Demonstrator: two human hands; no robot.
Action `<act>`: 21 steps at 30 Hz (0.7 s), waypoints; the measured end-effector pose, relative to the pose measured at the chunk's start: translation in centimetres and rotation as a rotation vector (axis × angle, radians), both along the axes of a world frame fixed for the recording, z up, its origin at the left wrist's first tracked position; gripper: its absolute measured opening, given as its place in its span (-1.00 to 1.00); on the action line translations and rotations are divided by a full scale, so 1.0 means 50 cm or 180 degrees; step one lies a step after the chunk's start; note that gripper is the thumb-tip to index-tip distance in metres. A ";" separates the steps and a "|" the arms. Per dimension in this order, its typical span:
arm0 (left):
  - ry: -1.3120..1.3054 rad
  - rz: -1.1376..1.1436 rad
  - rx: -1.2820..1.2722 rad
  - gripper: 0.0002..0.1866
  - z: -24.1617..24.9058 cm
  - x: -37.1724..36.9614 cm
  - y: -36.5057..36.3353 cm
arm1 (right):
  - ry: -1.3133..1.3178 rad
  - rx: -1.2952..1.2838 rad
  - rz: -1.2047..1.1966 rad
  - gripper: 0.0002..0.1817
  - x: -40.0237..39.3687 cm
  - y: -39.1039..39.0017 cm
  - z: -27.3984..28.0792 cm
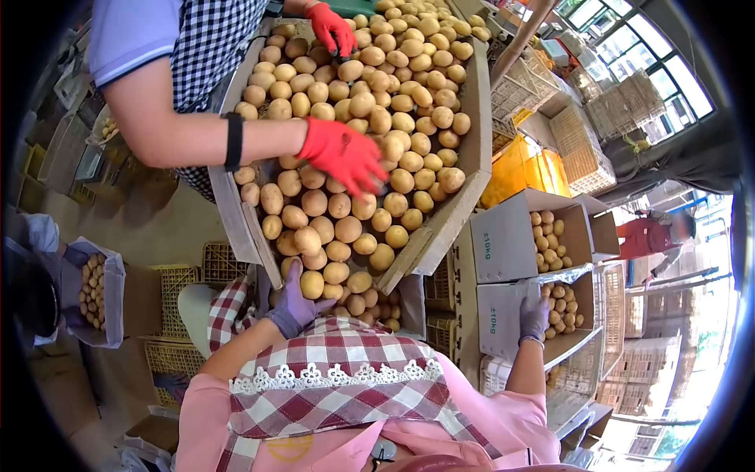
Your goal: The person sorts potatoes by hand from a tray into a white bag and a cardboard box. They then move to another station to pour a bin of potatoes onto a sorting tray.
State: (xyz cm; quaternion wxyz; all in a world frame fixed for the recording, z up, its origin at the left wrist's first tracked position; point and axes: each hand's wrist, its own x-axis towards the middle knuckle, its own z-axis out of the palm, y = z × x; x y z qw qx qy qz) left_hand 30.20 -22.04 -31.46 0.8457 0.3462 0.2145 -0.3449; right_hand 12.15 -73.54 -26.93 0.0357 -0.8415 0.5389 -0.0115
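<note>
My left hand (296, 305), in a purple glove, is at the lower mouth of a wooden sorting trough (440, 228). Its fingers are spread beside a potato (311, 285), over more potatoes (362, 305) in a container below the mouth. Away to the right, my right hand (534, 319), also gloved in purple, grips the edge of a cardboard box (497, 318) marked 10kg, part-filled with potatoes (561, 308). Across the trough, a co-worker's red-gloved hand (344, 153) reaches over the heaped potatoes; the other red glove (331, 30) is farther up.
Behind my box stands another cardboard box (503, 244) of potatoes. An orange bag (525, 173) and stacked crates (578, 138) are at the right. On the left are a lined container (114, 303) of potatoes and yellow crates (177, 295). Another person (649, 236) is far right.
</note>
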 end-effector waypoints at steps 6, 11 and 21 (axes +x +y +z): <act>-0.1291 -0.0262 0.0967 -0.12 -0.091 -0.021 0.006 | -0.0024 -0.0387 -0.0141 -0.20 0.081 0.038 0.010; -0.2022 -0.1337 0.3205 0.34 -0.072 -0.020 0.018 | -0.1559 -0.1314 0.2703 -0.20 0.337 0.216 0.050; -0.0199 0.0164 0.0868 -0.66 -0.101 -0.027 0.031 | -0.0780 0.0302 0.5528 -0.23 0.432 0.734 -0.067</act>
